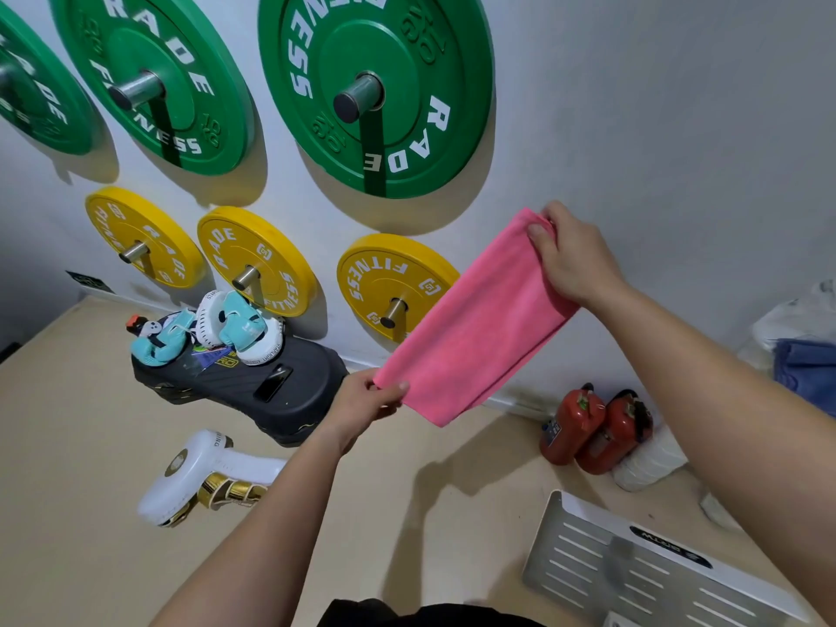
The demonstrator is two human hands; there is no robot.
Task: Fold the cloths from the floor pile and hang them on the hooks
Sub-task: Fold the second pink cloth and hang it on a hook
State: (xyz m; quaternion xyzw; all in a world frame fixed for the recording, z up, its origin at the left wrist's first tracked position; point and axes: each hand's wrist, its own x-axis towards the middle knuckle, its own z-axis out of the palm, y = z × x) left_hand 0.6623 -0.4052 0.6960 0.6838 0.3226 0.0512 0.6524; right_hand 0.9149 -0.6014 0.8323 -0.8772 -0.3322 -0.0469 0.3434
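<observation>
Pink cloth (475,319) stretched in mid-air before the wall, left hand (362,400) pinching its near-left end, right hand (572,260) gripping the far-right end; one loose pinch and the fold collapses.

The beige floor (68,445) carried a black step platform (244,391), a white pad (190,481), two red fire extinguishers (572,423) by the wall, and a white slatted panel (633,567).
</observation>
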